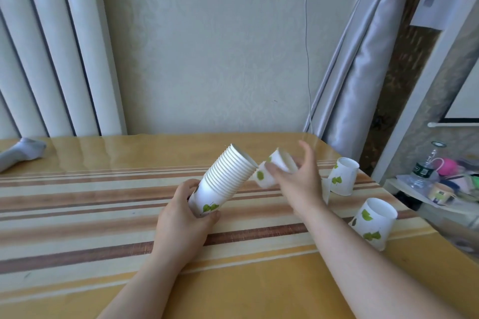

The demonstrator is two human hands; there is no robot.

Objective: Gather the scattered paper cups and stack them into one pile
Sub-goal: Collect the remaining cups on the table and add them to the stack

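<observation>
My left hand (181, 217) grips the bottom of a stack of white paper cups with green leaf prints (225, 179), tilted up and to the right above the table. My right hand (298, 179) holds a single cup (281, 160) just right of the stack's open mouth. Another cup (263, 176) shows right below it, partly hidden by my fingers; I cannot tell whether it is held. Two more cups stand upside down at the right: one farther back (343, 176), one nearer the table's right edge (373, 223).
The table (103, 215) has a yellow top with brown and cream stripes. A grey sock-like thing (22, 153) lies at the far left. A white cable (307, 59) hangs from a wall socket. A cluttered shelf with a bottle (422, 171) stands beyond the right edge.
</observation>
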